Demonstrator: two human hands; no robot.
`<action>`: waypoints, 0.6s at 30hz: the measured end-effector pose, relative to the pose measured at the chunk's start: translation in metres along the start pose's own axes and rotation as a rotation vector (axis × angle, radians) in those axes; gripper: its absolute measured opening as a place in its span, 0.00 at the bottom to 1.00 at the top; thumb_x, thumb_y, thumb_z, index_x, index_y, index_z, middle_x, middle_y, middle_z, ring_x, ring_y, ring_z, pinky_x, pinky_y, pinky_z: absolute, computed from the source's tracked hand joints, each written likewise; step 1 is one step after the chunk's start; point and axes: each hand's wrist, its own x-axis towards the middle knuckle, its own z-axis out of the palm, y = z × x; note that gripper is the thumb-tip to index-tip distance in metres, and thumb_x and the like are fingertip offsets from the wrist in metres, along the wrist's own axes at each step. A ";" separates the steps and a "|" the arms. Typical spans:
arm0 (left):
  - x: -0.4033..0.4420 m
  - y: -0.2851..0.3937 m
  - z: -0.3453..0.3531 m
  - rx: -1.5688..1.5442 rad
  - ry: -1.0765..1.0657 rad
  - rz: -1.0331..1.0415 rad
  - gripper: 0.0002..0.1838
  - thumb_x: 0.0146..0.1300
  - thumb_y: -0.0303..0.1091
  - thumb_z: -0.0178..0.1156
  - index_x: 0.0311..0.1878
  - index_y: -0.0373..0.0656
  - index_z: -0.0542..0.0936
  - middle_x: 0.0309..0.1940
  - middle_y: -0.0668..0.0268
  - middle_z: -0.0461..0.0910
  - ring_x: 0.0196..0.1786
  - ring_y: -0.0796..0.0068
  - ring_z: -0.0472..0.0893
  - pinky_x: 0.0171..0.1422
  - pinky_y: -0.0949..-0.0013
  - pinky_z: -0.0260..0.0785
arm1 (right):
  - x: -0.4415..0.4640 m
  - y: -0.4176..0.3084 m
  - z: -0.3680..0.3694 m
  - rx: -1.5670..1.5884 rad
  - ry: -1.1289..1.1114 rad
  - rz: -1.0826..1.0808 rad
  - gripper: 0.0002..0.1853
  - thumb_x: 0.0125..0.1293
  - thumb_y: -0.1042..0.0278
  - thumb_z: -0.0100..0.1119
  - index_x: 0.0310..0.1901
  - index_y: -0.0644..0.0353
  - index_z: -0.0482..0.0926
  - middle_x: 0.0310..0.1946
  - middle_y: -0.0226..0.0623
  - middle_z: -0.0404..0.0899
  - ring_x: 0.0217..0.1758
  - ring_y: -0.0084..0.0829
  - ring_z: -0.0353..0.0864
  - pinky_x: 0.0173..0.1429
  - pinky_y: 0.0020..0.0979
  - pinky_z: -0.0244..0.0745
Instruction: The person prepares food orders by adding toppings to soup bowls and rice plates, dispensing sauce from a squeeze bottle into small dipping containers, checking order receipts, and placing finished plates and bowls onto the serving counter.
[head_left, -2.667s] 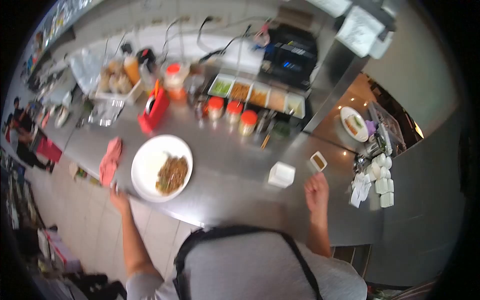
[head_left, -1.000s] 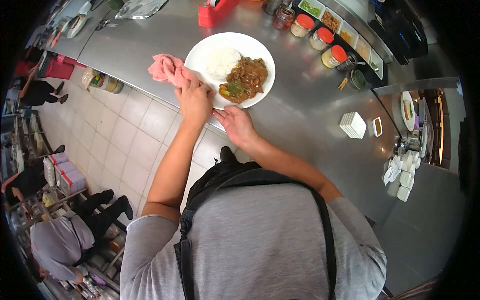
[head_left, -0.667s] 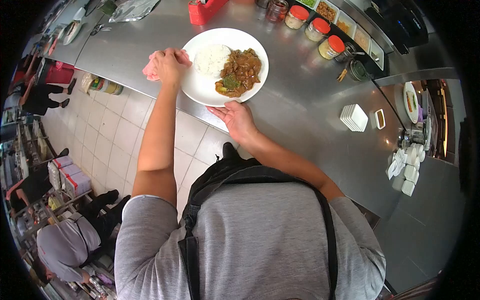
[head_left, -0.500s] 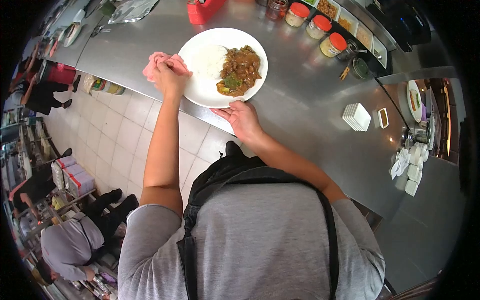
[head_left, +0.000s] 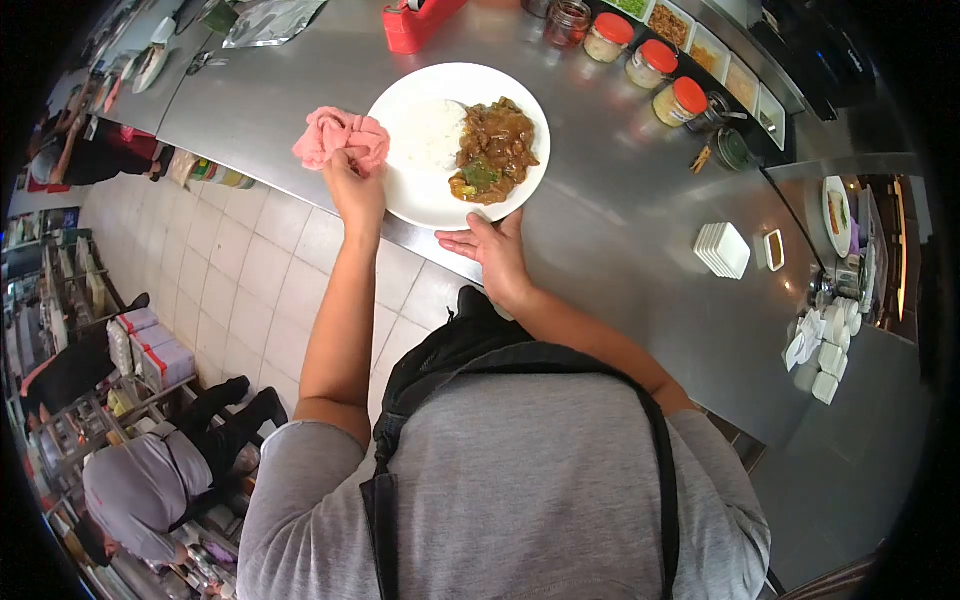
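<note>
A white oval plate [head_left: 410,195] with white rice [head_left: 435,135] on its left and brown saucy food [head_left: 497,145] on its right is near the front edge of the steel counter [head_left: 610,250]. My left hand [head_left: 356,192] grips a crumpled pink cloth [head_left: 340,137] beside the plate's left rim. My right hand [head_left: 492,255] is at the plate's near rim, palm up and fingers apart, with some fingertips at or under the rim.
Red-lidded jars [head_left: 650,64], a red dispenser [head_left: 420,25] and foil [head_left: 270,22] are farther back. Stacked square dishes [head_left: 722,250] and a sauce dish [head_left: 774,250] lie to the right. Behind at the lower left a person [head_left: 140,490] is near shelves.
My left hand has gone from the plate's near left rim to the pink cloth and taken hold of it. My right hand has stayed by the near rim.
</note>
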 end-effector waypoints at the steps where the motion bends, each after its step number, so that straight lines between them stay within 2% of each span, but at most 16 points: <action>1: 0.013 -0.005 0.005 -0.079 -0.047 0.027 0.16 0.46 0.20 0.68 0.39 0.34 0.74 0.42 0.56 0.75 0.42 0.66 0.75 0.46 0.66 0.70 | 0.003 0.000 -0.001 0.006 -0.001 -0.009 0.28 0.67 0.78 0.42 0.63 0.56 0.41 0.53 0.58 0.68 0.39 0.47 0.85 0.43 0.41 0.86; 3: 0.051 -0.024 0.022 -0.240 -0.150 0.081 0.17 0.45 0.18 0.67 0.39 0.34 0.74 0.39 0.58 0.77 0.39 0.68 0.76 0.45 0.65 0.71 | 0.003 0.000 -0.005 -0.030 0.011 -0.002 0.28 0.67 0.77 0.41 0.64 0.56 0.41 0.52 0.58 0.69 0.37 0.46 0.85 0.40 0.40 0.87; 4: 0.069 -0.031 0.040 -0.297 -0.121 0.138 0.17 0.43 0.15 0.65 0.39 0.33 0.74 0.35 0.62 0.79 0.40 0.69 0.79 0.44 0.67 0.73 | 0.002 -0.003 -0.009 -0.073 0.020 0.009 0.29 0.67 0.77 0.41 0.65 0.57 0.40 0.51 0.57 0.70 0.37 0.46 0.85 0.39 0.40 0.86; 7: 0.113 0.007 0.048 -0.173 -0.448 -0.057 0.20 0.42 0.13 0.64 0.42 0.34 0.74 0.35 0.63 0.79 0.44 0.70 0.81 0.44 0.69 0.74 | 0.002 -0.016 -0.021 -0.152 0.006 0.069 0.30 0.66 0.77 0.42 0.66 0.58 0.43 0.50 0.55 0.72 0.35 0.43 0.85 0.35 0.39 0.86; 9: 0.137 0.006 0.069 -0.121 -0.631 0.088 0.21 0.43 0.13 0.63 0.44 0.36 0.75 0.37 0.62 0.80 0.46 0.70 0.81 0.45 0.70 0.74 | 0.001 -0.026 -0.032 -0.199 -0.048 0.098 0.29 0.65 0.77 0.43 0.66 0.57 0.45 0.51 0.54 0.72 0.35 0.42 0.85 0.35 0.39 0.86; 10: 0.142 0.012 0.074 -0.096 -0.719 0.162 0.21 0.44 0.13 0.63 0.45 0.37 0.76 0.38 0.62 0.80 0.47 0.70 0.82 0.45 0.70 0.74 | 0.000 -0.026 -0.035 -0.206 -0.032 0.067 0.30 0.65 0.77 0.43 0.68 0.56 0.47 0.54 0.50 0.71 0.38 0.40 0.84 0.36 0.38 0.86; 13: 0.133 0.018 0.070 -0.267 -0.790 0.178 0.23 0.46 0.14 0.63 0.48 0.39 0.78 0.36 0.63 0.80 0.47 0.69 0.81 0.49 0.68 0.74 | -0.001 -0.018 -0.043 -0.095 -0.033 -0.005 0.36 0.63 0.80 0.42 0.72 0.54 0.42 0.55 0.49 0.70 0.41 0.40 0.84 0.34 0.36 0.87; 16: 0.116 0.020 0.035 -0.198 -0.468 0.409 0.18 0.48 0.16 0.66 0.45 0.37 0.81 0.35 0.64 0.76 0.45 0.68 0.79 0.49 0.68 0.72 | -0.009 -0.020 -0.040 -0.066 -0.027 -0.057 0.40 0.65 0.80 0.43 0.74 0.51 0.36 0.58 0.47 0.70 0.45 0.39 0.83 0.37 0.36 0.87; 18: 0.091 0.032 -0.005 0.042 -0.564 0.419 0.16 0.47 0.18 0.67 0.43 0.36 0.82 0.36 0.64 0.73 0.44 0.68 0.76 0.49 0.69 0.71 | -0.013 -0.027 -0.038 -0.062 -0.073 -0.051 0.41 0.65 0.80 0.44 0.75 0.51 0.35 0.58 0.47 0.69 0.45 0.37 0.83 0.39 0.36 0.87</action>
